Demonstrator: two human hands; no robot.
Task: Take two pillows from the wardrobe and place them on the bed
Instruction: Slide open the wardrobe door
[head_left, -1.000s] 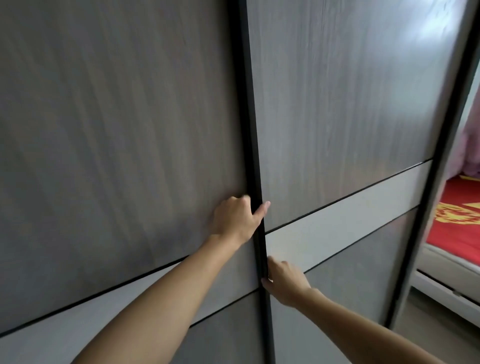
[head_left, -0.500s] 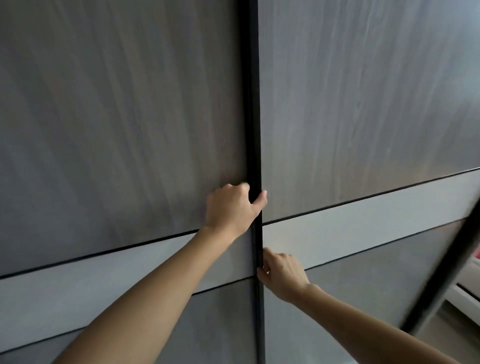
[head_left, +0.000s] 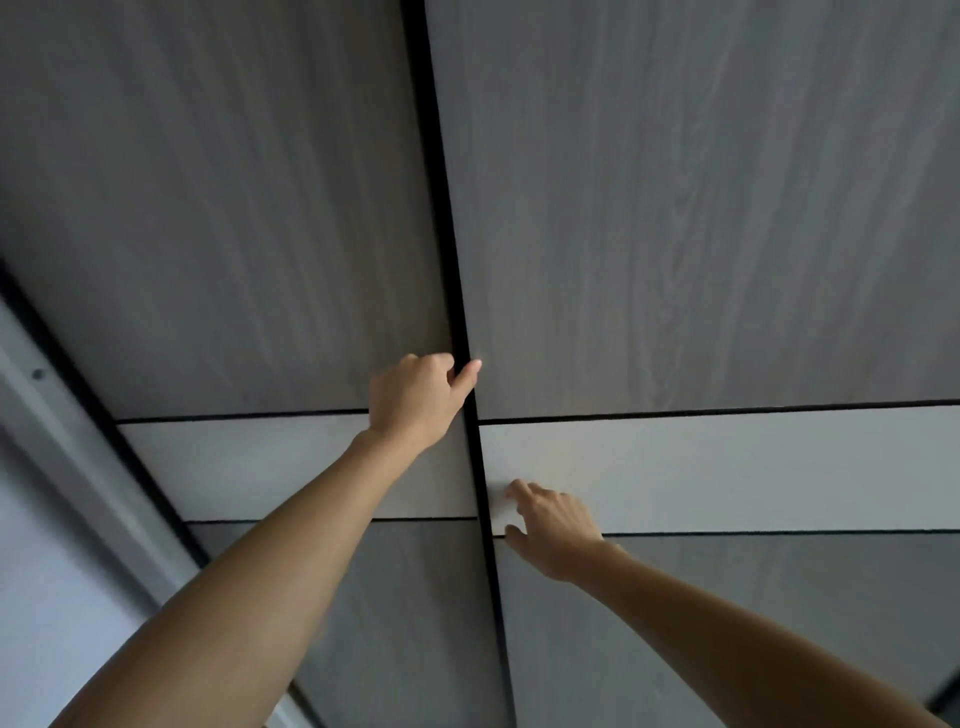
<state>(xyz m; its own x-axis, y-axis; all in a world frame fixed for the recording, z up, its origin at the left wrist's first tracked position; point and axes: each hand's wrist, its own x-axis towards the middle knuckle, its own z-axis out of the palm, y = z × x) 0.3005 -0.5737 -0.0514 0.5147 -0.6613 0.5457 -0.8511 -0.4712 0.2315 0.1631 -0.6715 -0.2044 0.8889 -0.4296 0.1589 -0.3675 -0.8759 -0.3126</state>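
Note:
Two grey wood-grain sliding wardrobe doors fill the view, both closed, each with a pale band across it. My left hand (head_left: 415, 402) grips the black edge of the left wardrobe door (head_left: 218, 218), fingers curled behind it, thumb on the front. My right hand (head_left: 553, 525) rests lower on the pale band of the right wardrobe door (head_left: 701, 208), fingers spread beside the black seam (head_left: 457, 291). No pillows and no bed are in view.
The wardrobe's black frame post (head_left: 88, 415) runs diagonally at the left, with a pale wall (head_left: 47, 597) beyond it. A dark strip shows at the bottom right corner.
The view has swung left, so the bed with its red cover has left the frame and the left frame post has appeared. My right hand came off the seam, fingers now spread on the pale band.

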